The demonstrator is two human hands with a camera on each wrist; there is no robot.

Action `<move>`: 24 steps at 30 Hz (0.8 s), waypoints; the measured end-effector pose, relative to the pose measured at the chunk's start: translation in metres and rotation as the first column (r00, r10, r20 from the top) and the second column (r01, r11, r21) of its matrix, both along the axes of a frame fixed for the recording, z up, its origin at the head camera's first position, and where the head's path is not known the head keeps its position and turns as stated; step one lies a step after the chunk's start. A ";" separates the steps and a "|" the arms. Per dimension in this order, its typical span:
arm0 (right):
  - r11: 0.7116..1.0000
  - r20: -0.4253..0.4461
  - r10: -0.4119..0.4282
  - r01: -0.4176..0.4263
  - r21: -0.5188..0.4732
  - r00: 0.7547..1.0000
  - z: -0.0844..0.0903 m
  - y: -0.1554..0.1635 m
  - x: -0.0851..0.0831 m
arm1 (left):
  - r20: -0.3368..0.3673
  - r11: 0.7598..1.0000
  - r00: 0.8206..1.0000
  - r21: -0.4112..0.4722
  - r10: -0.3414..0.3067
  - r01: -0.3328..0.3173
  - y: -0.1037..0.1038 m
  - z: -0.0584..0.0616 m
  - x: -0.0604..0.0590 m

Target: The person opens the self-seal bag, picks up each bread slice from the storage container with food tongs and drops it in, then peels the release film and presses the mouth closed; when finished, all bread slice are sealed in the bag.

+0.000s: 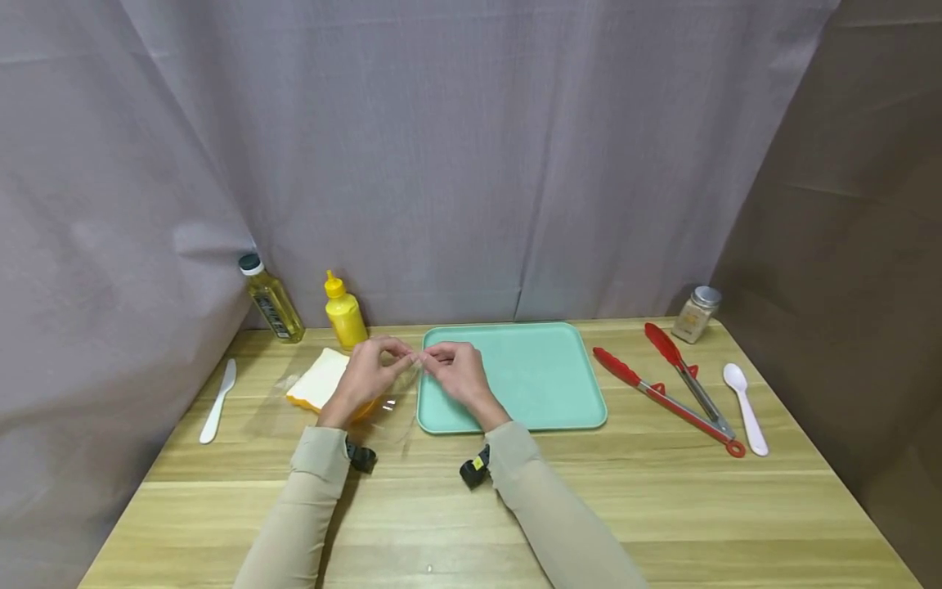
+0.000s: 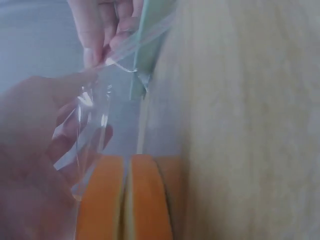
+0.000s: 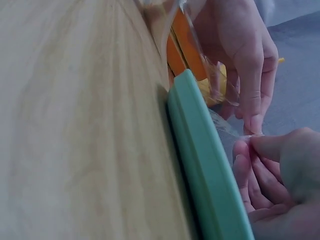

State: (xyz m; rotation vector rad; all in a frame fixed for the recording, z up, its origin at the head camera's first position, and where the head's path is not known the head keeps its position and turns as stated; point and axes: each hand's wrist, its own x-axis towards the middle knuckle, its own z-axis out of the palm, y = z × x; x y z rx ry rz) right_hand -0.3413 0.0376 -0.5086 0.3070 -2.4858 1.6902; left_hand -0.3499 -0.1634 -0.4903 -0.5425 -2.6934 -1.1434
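Note:
Between finger and thumb, my left hand [image 1: 361, 378] pinches a clear plastic bag [image 2: 95, 107] at its end. My right hand [image 1: 459, 378] pinches the same end, and the fingertips of both hands meet there. White bread slices [image 1: 318, 379] with orange-brown crusts lie in the bag, partly covered by the left hand and wrist. In the left wrist view, two bread slices [image 2: 102, 200] show side by side through the film. The green tray [image 1: 533, 380] lies under and beside the right hand.
A white knife [image 1: 218, 402] lies far left. An oil bottle [image 1: 272, 301] and a yellow squeeze bottle [image 1: 345, 315] stand behind the bread. Right of the tray are red-tipped tongs [image 1: 666, 397], a spice jar [image 1: 696, 314] and a white spoon [image 1: 746, 409]. Grey cloth hangs behind.

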 end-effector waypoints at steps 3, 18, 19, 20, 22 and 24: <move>0.999 0.018 0.023 -0.022 -0.026 1.000 -0.001 0.001 0.001 | 0.019 1.000 1.000 0.013 -0.022 0.022 -0.001 0.002 0.001; 0.991 0.056 0.044 -0.037 -0.132 0.997 -0.005 -0.001 0.001 | 0.063 0.998 0.997 -0.029 -0.054 0.055 -0.006 0.009 0.005; 0.988 0.051 0.042 -0.034 -0.148 0.998 -0.006 -0.001 0.001 | 0.058 0.998 0.996 -0.029 -0.062 0.064 -0.006 0.009 0.005; 0.987 0.042 0.036 -0.029 -0.159 0.998 -0.006 -0.001 0.001 | 0.056 0.997 0.996 -0.030 -0.068 0.070 -0.006 0.009 0.005; 0.982 0.031 0.033 -0.026 -0.185 0.999 -0.006 0.001 0.001 | 0.050 0.996 0.995 -0.033 -0.081 0.083 -0.004 0.009 0.004; 0.983 0.023 0.029 -0.024 -0.182 0.999 -0.005 0.003 0.001 | 0.044 0.995 0.995 -0.037 -0.094 0.095 -0.003 0.009 0.003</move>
